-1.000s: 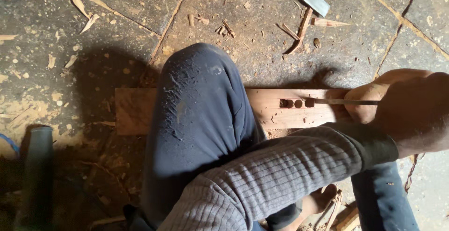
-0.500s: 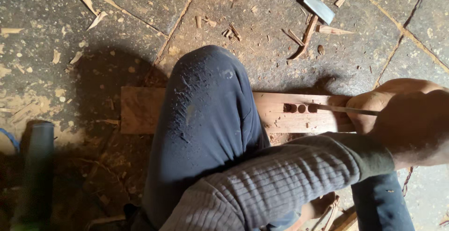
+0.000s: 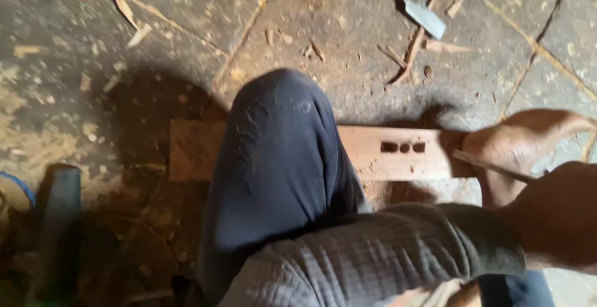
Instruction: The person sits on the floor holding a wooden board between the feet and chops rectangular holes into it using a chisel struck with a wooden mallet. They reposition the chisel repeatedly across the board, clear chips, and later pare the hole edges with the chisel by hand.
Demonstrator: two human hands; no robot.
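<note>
A reddish wooden plank (image 3: 385, 155) lies on the floor with three small dark holes (image 3: 404, 147) cut in a row near its right end. My knee in dark trousers (image 3: 280, 158) presses across its middle. My right hand (image 3: 556, 220), on a grey ribbed sleeve, grips a thin stick-like tool (image 3: 491, 165) whose tip points left, just off the plank's right end. A brown shape, apparently a bare foot (image 3: 516, 142), rests against that end. My left hand is out of sight.
A chisel with a yellow and black handle (image 3: 410, 2) lies on the floor at the top. Wood chips and slivers (image 3: 404, 52) litter the dusty stone floor. A dark upright cylinder (image 3: 56, 220) and a blue cord (image 3: 18, 186) sit at the left.
My right hand has pulled back to the right and lower, so the tool's tip has left the holes. The view has shifted slightly.
</note>
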